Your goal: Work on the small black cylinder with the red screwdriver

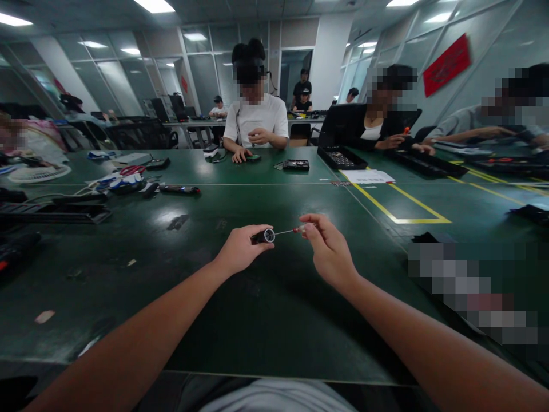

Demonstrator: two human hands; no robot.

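Note:
My left hand (240, 250) is closed around a short black cylinder with a silver-rimmed round end (269, 236), which faces toward me and to the right. What lies inside the rim is too small to make out. Between the thumb and fingers of my right hand (330, 249) is a screwdriver (295, 230) with a thin metal shaft and a reddish handle. Its shaft points left, and the tip meets or nearly meets the cylinder's rim. Both hands are held above the green table (266, 320).
To the left are a dark pen-like tool (179, 189), red-handled scissors (132, 170) and cables. Across the table a person in a white shirt (257, 123) handles a small device. A black tray (342, 157), a paper sheet (366, 176) and yellow tape (422, 221) lie to the right.

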